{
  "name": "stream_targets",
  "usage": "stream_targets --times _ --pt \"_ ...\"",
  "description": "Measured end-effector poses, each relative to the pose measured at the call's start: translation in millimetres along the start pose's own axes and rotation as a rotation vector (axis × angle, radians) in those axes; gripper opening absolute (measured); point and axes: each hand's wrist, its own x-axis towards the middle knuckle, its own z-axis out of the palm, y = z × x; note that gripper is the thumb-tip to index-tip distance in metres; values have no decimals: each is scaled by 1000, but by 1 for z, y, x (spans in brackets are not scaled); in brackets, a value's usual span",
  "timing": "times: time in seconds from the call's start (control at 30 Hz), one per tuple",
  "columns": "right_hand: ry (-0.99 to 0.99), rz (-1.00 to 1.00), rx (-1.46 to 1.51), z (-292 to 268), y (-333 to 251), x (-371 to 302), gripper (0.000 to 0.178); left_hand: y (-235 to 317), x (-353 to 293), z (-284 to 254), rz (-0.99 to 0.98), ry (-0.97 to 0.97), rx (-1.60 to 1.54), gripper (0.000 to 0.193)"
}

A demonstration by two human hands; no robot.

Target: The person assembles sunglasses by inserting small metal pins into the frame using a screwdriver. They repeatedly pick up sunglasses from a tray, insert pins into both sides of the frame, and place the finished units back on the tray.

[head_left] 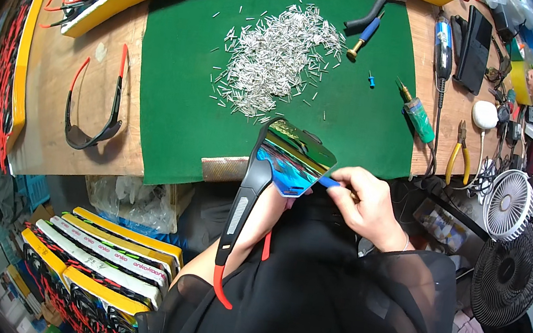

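Observation:
Black sports sunglasses with a mirrored, rainbow-tinted lens and red temple tips are tilted up at the near edge of the table. My left hand is closed on them from beneath, its fingers mostly hidden behind the lens and frame. At the lens's right edge, my right hand pinches a slim blue-handled screwdriver whose tip is hidden behind the lens. Beyond the sunglasses, a heap of small silvery metal pins is spread over the green mat.
Another pair of black-and-red glasses lies at left. Right of the pins are a second blue-handled screwdriver, a green-handled tool and yellow-handled cutters. Fans stand at far right. Yellow-edged trays of frames sit lower left.

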Motion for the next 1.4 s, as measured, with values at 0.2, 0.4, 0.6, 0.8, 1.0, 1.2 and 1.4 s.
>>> stream_targets --times 0.2,0.4,0.6,0.8,1.0,1.2,1.4 --pt "14 -150 -76 -1 2 1 19 -4 -1 0 35 22 -14 38" --pt "-64 -80 -122 -1 4 0 13 -4 0 -2 37 -9 -18 39" --pt "-40 -27 -36 -5 -5 3 14 -2 -1 6 -63 104 -61 37" --pt "-102 -46 -140 -4 0 0 12 0 0 1 -11 -13 -14 33" --pt "-26 -33 -35 -6 -10 2 15 3 -1 4 -49 14 -19 37" --pt "-106 -50 -101 -8 3 2 19 -8 1 0 59 38 50 37" --pt "-197 226 61 -17 -15 9 19 -8 1 0 -103 69 -34 35"
